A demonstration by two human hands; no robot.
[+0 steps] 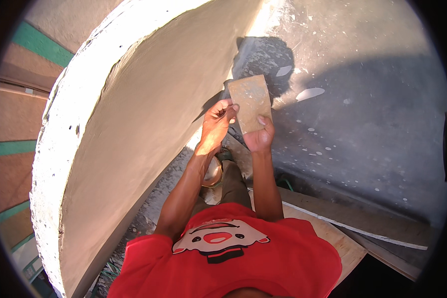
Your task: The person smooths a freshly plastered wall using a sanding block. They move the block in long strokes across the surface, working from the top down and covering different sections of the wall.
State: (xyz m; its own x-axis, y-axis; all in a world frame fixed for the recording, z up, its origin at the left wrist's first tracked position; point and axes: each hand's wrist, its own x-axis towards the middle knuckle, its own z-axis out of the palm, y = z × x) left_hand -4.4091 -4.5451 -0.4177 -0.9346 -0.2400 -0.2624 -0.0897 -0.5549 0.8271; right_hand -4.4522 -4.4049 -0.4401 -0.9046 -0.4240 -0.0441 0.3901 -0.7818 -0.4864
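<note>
Gripping lower edge of tan panel (249, 102): right hand (259, 138), fingers hidden behind. Left hand (218, 115) curled at left edge, cannot tell if gripping. Red shirt (288, 258): cartoon print (221, 237).

Green-striped brown panels (15, 116), speckled grey surface (372, 119); pale wooden board (345, 246)

The flat tan rectangular board (250, 94) is between the curved beige wall (134, 109) at left and the speckled grey surface (342, 134) at right.
</note>
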